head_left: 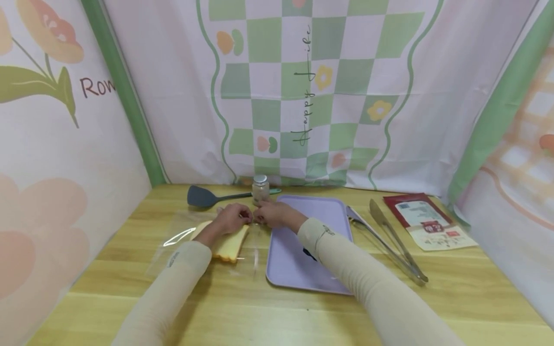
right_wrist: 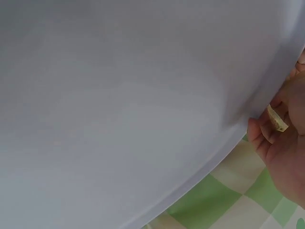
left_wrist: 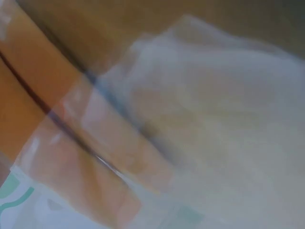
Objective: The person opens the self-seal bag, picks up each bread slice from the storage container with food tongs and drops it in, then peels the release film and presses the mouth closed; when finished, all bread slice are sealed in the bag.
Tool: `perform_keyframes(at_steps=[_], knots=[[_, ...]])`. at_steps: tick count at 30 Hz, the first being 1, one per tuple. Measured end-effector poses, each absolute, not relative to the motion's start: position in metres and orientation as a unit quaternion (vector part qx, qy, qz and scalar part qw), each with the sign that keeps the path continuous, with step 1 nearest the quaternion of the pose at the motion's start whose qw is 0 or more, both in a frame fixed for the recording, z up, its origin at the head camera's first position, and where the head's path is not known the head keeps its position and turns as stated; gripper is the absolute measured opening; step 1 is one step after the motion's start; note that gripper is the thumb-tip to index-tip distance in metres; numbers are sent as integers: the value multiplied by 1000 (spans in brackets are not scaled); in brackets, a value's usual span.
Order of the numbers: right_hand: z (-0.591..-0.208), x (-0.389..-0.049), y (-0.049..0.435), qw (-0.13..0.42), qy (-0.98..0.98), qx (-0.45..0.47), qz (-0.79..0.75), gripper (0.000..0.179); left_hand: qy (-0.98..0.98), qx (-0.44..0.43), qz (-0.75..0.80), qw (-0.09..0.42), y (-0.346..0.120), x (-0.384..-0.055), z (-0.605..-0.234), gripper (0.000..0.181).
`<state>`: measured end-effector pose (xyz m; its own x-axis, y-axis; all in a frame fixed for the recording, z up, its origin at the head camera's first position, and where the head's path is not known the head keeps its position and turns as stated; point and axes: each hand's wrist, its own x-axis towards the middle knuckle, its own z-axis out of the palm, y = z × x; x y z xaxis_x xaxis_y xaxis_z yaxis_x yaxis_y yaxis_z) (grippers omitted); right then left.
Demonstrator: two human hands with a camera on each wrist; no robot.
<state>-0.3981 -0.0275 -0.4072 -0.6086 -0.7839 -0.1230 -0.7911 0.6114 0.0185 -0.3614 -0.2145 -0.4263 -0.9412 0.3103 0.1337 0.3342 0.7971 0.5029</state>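
Observation:
A slice of bread [head_left: 229, 245] lies on a sheet of clear plastic film [head_left: 255, 257] on the table. At the bread's far right corner, my left hand [head_left: 231, 219] pinches the film with curled fingers. Close beside it, my right hand [head_left: 273, 214] has its fingertips together on the film's edge, near the tray. In the left wrist view the film [left_wrist: 228, 95] fills much of the picture, blurred, with orange-brown bands showing through. The right wrist view shows the curled fingers of the right hand [right_wrist: 288, 157] past the tray's rim; the film is hard to make out there.
A purple tray [head_left: 285, 269] lies under my right forearm, a dark item [head_left: 309, 253] partly hidden on it. Behind are a lidded glass jar [head_left: 260, 189] and a spatula [head_left: 202, 197]. At the right lie metal tongs [head_left: 391, 240] and a red-and-white packet [head_left: 428, 223].

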Motion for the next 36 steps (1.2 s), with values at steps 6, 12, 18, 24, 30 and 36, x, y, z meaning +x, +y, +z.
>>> perform_keyframes(at_steps=[6, 12, 18, 24, 30, 36], knots=[[-406, -397, -22, 29, 900, -433, 26, 22, -951, -161, -262, 20, -214, -361, -425, 3], [-407, -398, -18, 12, 890, -455, 7, 20, -953, -145, -264, 13, -214, -358, -422, 4], [-408, -396, -14, 6, 886, -464, 19, 22, -954, -141, -263, 18, -213, -358, -422, 5], [-407, -392, -11, -26, 873, -486, 35, 20, -951, -150, -270, 29, -211, -359, -423, 6], [-407, -387, -7, -54, 863, -500, 55, 14, -945, -170, -277, 40, -209, -359, -425, 6], [-410, -387, -4, -105, 831, -530, 137, 14, -945, -160, -281, 39, -206, -357, -426, 6]])
